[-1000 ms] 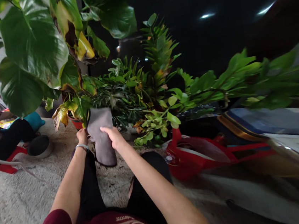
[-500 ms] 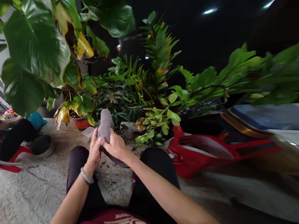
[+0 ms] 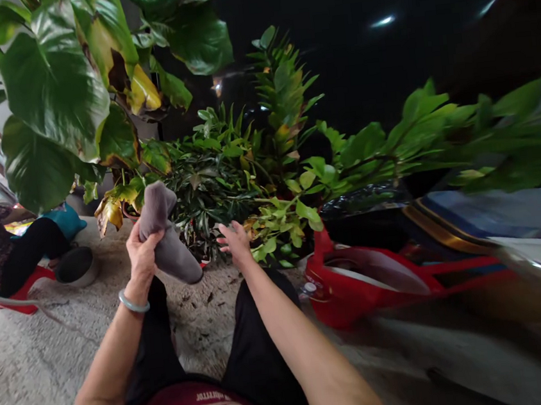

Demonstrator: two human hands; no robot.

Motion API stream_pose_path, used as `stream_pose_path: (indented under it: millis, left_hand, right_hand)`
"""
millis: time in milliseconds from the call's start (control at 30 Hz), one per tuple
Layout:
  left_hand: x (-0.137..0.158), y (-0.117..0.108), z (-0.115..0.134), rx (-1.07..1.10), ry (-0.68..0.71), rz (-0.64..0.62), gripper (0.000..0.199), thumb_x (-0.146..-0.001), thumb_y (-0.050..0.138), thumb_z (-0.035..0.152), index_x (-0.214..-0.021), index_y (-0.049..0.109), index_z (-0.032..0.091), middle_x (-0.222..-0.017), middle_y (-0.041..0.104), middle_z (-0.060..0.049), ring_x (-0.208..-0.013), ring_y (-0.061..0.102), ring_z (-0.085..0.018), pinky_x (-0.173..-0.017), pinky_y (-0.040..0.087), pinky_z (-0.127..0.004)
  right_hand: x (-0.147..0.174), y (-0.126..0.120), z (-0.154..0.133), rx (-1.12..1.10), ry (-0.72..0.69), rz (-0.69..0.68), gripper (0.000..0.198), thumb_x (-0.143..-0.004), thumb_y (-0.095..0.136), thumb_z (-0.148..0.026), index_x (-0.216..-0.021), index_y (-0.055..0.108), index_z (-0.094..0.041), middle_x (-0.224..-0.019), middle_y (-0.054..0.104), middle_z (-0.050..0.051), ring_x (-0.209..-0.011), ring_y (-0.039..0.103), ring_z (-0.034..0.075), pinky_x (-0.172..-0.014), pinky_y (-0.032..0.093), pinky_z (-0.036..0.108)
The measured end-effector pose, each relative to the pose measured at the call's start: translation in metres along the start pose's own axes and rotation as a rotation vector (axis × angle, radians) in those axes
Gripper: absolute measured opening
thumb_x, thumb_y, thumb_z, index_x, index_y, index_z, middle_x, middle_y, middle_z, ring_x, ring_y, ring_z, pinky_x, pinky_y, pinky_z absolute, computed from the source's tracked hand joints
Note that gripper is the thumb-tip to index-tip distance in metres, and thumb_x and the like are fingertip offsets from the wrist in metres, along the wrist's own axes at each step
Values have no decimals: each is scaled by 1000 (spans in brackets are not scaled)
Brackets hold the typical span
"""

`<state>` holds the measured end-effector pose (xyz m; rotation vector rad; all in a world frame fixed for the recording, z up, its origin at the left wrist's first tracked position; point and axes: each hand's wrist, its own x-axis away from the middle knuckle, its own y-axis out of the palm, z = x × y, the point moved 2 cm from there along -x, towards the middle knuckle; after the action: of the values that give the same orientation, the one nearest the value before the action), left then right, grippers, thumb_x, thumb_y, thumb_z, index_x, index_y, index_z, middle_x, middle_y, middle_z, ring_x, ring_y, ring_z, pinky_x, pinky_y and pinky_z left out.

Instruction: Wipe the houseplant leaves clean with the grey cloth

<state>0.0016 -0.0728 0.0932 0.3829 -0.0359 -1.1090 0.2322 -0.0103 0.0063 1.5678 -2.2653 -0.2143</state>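
A soft grey sock is gripped by my left hand, thumb across its middle. One rounded part stands up above the thumb, and a longer part slants down to the right. Whether it is one folded sock or a pair, I cannot tell. My right hand is off to the right of the sock, in front of the plants, with its fingers apart and nothing in them.
Leafy potted plants stand ahead. On the right is a red bag. To the left, a round dark bowl rests on the concrete floor near another person's leg.
My right hand has let go of the sock and moved right, its fingers spreading. My left hand has shifted left with the sock, which now hangs down to the right.
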Motion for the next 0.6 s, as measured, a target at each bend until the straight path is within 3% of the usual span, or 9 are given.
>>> stream_pose_path:
  millis: [133,233,367,467,533,600]
  left_hand:
    - [-40,31,35,-131,302,14,50,-60,83,21,-109,72,19,-104,72,-1,-105,65,-22,-95,51,-27]
    - [-55,52,24,-219,375,-81,51,-61,83,14,-111,73,16,-113,71,-4,-114,62,-24,-105,45,-30]
    - [-28,45,-23,-370,133,-347,50,-56,81,4,-104,77,15,-106,74,-6,-107,65,-28,-105,46,-37]
    - [4,25,-32,-353,-50,-485,48,-52,82,2,-98,79,16,-96,76,-5,-101,68,-29,-98,50,-38]
    - [6,16,-14,-277,-41,-390,48,-53,83,4,-99,78,16,-94,75,-4,-99,69,-28,-94,52,-36]
    - [-11,15,15,-233,105,-181,48,-58,82,7,-105,76,15,-98,74,-4,-100,67,-26,-97,52,-35]
  right_hand:
    - [-12,8,7,-178,81,-238,41,-61,83,-39,-89,58,-23,-69,73,-3,-50,65,13,-45,49,21]
    - [-13,9,8,-209,63,-325,37,-58,84,-31,-86,63,-20,-60,70,-4,-41,55,9,-43,47,21]
    - [-12,4,11,-183,82,-324,31,-54,84,-26,-79,67,-19,-56,69,-4,-39,53,9,-42,46,21]
    - [-12,-2,12,-176,91,-308,28,-52,83,-23,-75,68,-19,-56,70,-4,-40,55,10,-41,46,21]
    - [-13,-6,10,-174,94,-304,27,-53,83,-21,-76,69,-18,-58,71,-3,-41,55,9,-40,45,20]
    - [-12,-7,9,-175,103,-298,27,-54,83,-20,-77,69,-17,-60,72,-2,-40,54,9,-42,45,21]
